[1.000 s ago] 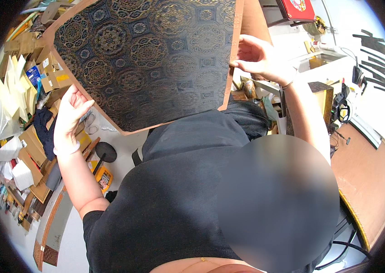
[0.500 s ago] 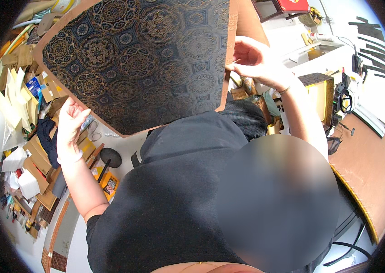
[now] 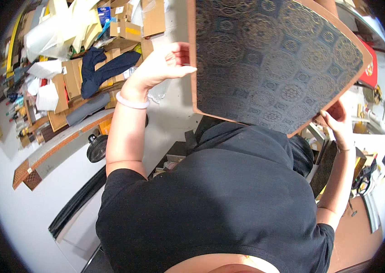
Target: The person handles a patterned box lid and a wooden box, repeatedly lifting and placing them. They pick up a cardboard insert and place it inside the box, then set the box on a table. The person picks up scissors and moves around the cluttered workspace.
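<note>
A large flat panel (image 3: 265,68), dark with gold and blue medallion patterns and a thin brown border, is held up in front of my body. At its left border my left hand (image 3: 167,66) has its thumb tip against the edge and its fingers curled, with the fingertips partly hidden by the panel. My right hand (image 3: 338,120) pinches the lower right border, thumb on the patterned face and the other fingers mostly behind it. The panel's lower edge is just beyond my black shirt, and its top runs out of view.
Cardboard boxes (image 3: 131,29), foam sheets and a dark cloth (image 3: 90,68) are heaped at the left. A long brick-coloured strip (image 3: 60,148) lies on the floor below them. A red-topped piece of furniture (image 3: 369,66) shows behind the panel at right; a brown tabletop (image 3: 360,236) is at lower right.
The view has swung left, so panel and hands appear farther right. My left hand has come to the panel's left border. My right hand now grips the lower right border.
</note>
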### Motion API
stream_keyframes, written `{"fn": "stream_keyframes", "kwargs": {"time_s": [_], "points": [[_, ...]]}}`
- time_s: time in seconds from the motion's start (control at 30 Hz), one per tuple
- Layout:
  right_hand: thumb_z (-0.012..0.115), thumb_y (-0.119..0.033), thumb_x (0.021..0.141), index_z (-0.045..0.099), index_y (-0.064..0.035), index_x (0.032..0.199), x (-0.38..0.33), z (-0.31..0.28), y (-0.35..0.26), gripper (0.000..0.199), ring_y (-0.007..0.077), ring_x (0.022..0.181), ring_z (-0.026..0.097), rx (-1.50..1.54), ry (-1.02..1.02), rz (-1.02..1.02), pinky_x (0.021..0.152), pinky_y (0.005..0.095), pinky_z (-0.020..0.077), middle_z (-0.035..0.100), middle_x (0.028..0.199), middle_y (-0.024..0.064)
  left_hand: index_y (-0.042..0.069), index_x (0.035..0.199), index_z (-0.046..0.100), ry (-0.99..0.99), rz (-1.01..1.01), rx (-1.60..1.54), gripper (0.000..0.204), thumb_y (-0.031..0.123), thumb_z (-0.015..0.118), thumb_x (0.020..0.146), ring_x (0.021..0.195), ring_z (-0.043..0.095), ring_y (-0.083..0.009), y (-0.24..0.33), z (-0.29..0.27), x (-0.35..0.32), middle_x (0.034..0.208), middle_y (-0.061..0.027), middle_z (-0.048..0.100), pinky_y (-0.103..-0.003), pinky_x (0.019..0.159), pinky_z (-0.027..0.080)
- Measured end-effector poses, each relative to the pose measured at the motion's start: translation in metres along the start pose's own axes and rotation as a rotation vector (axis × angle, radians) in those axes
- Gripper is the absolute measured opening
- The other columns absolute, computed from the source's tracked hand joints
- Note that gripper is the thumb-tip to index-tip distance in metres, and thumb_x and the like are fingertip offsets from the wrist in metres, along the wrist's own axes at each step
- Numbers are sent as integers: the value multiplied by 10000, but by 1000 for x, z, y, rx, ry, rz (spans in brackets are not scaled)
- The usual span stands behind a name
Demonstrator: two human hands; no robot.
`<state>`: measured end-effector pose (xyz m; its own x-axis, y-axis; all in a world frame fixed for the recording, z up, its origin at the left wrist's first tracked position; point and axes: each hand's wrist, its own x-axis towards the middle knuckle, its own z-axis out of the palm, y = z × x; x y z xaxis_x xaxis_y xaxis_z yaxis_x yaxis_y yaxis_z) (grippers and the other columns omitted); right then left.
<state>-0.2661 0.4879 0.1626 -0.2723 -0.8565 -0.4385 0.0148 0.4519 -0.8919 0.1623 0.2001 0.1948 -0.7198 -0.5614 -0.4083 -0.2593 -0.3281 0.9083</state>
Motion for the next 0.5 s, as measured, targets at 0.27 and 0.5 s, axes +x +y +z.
{"fn": "stream_keyframes", "kwargs": {"time_s": [0.27,0.5], "points": [[734,-86,902,499,-20,1398,14,-6,8,553,191,1122,629,3,-79,-29,998,358,498,652,1222,93,-49,1355,532,-41,18,-27,572,40,776,845,1111,620,-159,-15,-5,-1,1206,-91,654,-301,1011,504],[518,-322,1056,618,-92,1278,66,56,20,335,131,1033,646,661,-14,111,909,302,498,702,1148,43,19,1480,445,251,43,-590,512,354,325,1111,1323,504,-224,-65,47,27,1465,-97,527,-391,1148,379]]}}
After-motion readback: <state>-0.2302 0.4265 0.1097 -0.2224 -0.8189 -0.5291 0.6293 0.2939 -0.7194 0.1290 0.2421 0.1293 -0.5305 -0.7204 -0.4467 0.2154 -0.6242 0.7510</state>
